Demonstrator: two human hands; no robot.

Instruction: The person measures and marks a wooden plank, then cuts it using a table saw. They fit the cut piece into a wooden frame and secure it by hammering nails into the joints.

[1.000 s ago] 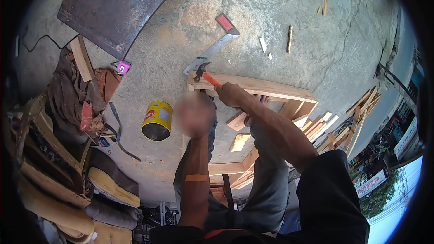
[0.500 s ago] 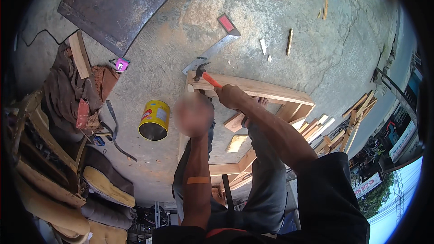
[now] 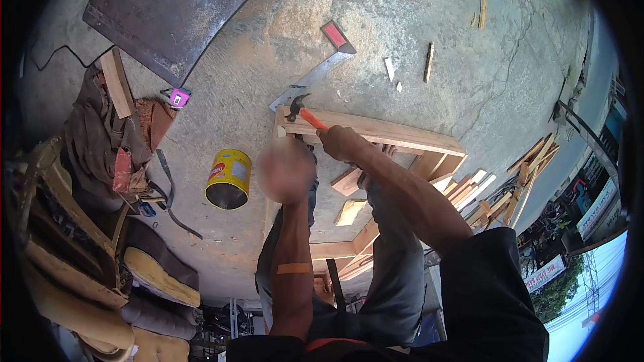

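My right hand [image 3: 341, 143] is closed around the orange handle of a claw hammer [image 3: 312, 118]. The hammer's dark head rests at or just over the far-left corner of a wooden frame [image 3: 376, 128]. Close to that corner, on the near side, is my left hand [image 3: 286, 169], smeared by a round blur that hides its fingers and anything in them. The frame lies on the concrete around my legs. Beyond its corner a try square [image 3: 325, 67] with a red-faced stock lies on the floor, its blade tip almost reaching the wood.
Left of my hands a yellow tin [image 3: 229, 178] lies near a pry bar [image 3: 168, 191] and a pink tape measure [image 3: 179, 97]. A dark metal sheet [image 3: 157, 20] lies far left, old furniture parts [image 3: 157, 268] near left. Wood strips [image 3: 530, 181] are piled at right.
Hardly anything differs. The hammer and my right hand stay at the frame's corner, and my left hand keeps its place; the view has shifted very slightly.
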